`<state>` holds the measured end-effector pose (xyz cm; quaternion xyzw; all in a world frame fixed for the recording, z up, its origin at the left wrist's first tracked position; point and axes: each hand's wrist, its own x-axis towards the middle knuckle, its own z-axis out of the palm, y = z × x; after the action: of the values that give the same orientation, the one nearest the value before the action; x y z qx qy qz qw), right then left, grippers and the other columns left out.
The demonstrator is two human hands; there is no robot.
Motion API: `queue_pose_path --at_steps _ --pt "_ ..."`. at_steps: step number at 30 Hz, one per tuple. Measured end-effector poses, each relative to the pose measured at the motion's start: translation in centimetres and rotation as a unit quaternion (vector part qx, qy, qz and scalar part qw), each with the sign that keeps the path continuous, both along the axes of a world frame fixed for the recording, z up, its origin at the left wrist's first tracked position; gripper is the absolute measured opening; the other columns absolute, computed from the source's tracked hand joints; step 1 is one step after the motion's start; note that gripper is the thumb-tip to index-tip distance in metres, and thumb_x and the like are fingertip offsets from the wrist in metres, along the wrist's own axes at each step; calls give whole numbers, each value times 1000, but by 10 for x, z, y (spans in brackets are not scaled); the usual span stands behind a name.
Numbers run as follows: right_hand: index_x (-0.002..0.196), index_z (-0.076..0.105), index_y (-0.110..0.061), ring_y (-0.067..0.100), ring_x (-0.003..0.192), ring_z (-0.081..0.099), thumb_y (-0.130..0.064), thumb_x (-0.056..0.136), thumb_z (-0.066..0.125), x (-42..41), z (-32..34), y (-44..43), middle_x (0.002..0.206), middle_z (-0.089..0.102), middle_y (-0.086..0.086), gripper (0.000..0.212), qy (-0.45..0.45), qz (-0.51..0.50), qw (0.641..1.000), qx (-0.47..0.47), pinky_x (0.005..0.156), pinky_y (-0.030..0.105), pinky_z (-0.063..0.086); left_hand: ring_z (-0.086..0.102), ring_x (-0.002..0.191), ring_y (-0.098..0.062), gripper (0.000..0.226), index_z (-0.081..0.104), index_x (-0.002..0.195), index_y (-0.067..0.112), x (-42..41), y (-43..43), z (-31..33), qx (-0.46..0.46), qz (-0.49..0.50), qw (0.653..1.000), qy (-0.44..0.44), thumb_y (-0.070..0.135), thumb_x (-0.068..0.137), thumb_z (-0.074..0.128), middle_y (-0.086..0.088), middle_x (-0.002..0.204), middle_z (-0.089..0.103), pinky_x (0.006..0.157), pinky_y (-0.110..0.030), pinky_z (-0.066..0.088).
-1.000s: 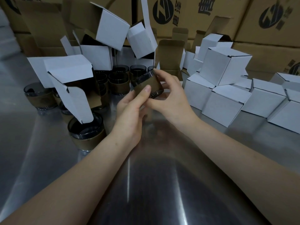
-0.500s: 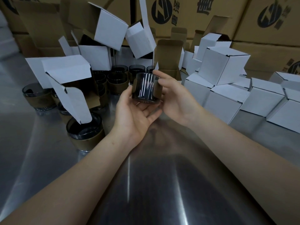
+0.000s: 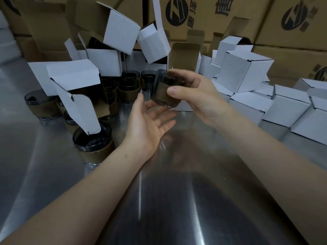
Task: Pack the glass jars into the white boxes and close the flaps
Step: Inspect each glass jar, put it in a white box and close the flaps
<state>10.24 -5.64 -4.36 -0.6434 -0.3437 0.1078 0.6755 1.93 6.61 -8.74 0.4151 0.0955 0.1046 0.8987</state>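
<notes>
- Right grip [image 3: 200,96]: yours, clamped on one glass jar [image 3: 161,93], with the thumb on its brown sleeve and the fingers curled round the far side.
- Glass jar: held tilted in the air above the bench [image 3: 159,200], between your two hands. It is slightly blurred.
- Left grip [image 3: 148,126]: fingers apart and relaxed, palm up, just under the jar. You cannot tell whether it touches the jar.
- Other jars [image 3: 127,87]: sleeved and upright, clustered on the bench to your left.
- Nearest jar [image 3: 93,145]: a flap of the open white box [image 3: 76,76] dips into its mouth.
- Closed white boxes [image 3: 247,103]: stacked on the bench to your right.
- Brown cartons [image 3: 212,15]: printed, stacked behind everything.
</notes>
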Motion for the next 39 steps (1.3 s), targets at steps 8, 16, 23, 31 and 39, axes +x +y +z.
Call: queue_pose_path --at_steps 8,16,23,31,39 --pt "105 53 -28 11 98 62 -50 67 72 6 -3 -11 103 63 -8 48 -171 -206 953 -142 84 30 54 71 94 -20 15 62 99 14 -1 -2 3 83 155 984 24 16 100 47 -7 102 70 86 -37 56" --pt "107 49 -26 9 99 58 -48 68 72 1 -3 -8 105 60 -7 50 -259 -184 934 -161 79 17 48 54 115 -2 57 51 117 30 -3 -1 -1 324 202 924 -5 -15 84 51 5 130 52 77 -14 54" --pt "110 49 -24 6 100 58 -48 70 68 -15 5 -3 101 55 -16 50 -294 -133 941 -103 81 13 49 25 135 -1 104 19 149 41 1 -1 -6 446 155 881 -29 7 74 81 10 154 23 79 5 33" --pt "110 51 -19 7 100 60 -47 74 63 -26 9 -2 102 56 -16 48 -306 -115 944 -53 82 19 52 34 140 -14 96 24 148 39 -2 0 -3 446 151 881 -52 17 75 83 2 149 34 112 -45 39" --pt "120 50 -9 16 108 62 -42 78 65 -29 19 0 112 58 -2 55 -227 -121 966 14 87 37 57 35 136 -9 89 23 129 49 -2 -3 -6 467 166 866 -64 18 72 84 8 147 35 109 -36 40"
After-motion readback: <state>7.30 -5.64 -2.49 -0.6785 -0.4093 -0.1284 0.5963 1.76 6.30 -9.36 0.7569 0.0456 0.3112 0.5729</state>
